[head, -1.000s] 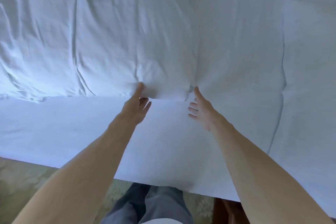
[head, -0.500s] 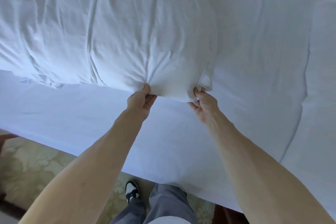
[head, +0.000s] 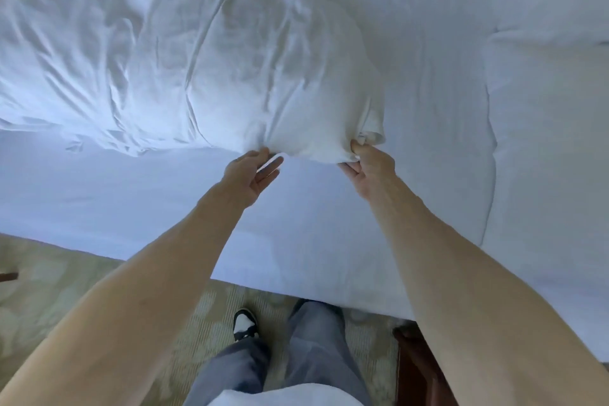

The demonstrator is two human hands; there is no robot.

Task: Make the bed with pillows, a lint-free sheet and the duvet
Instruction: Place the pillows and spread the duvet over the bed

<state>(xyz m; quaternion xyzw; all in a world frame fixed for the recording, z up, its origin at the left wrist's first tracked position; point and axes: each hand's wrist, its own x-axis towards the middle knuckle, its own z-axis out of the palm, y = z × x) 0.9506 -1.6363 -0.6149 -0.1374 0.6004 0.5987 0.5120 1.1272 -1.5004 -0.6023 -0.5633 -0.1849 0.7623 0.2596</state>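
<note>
Bed: We stand at the side of the bed [head: 329,287], white all over, with patterned carpet [head: 66,290] underfoot.
Right hand: Our right hand [head: 369,168] pinches a bunched fold of the duvet [head: 230,59] at its near edge, thumb on top and fingers tucked beneath.
Left hand: Our left hand [head: 253,175] is loose, with the fingers nearly straight. The thumb tip is at the duvet's hem, and we see no cloth held.
Duvet: It lies heaped and creased across the far left of the bed, its near edge lifted a little between our hands.
Sheet: The sheet [head: 148,201] lies smooth and bare below the duvet, reaching the bed's near edge.
Beyond: Flat white bedding [head: 543,158] with a long seam covers the right side. We cannot tell a pillow for certain. Dark wood [head: 418,369] and one shoe [head: 244,326] show below.
Step in hand: We judge this to be the duvet stage, with the sheet laid and the cover not yet spread.
Next move: Our left hand likely needs a firm hold on the hem. Both hands can then draw the edge evenly so the heap flattens without dragging the sheet.
</note>
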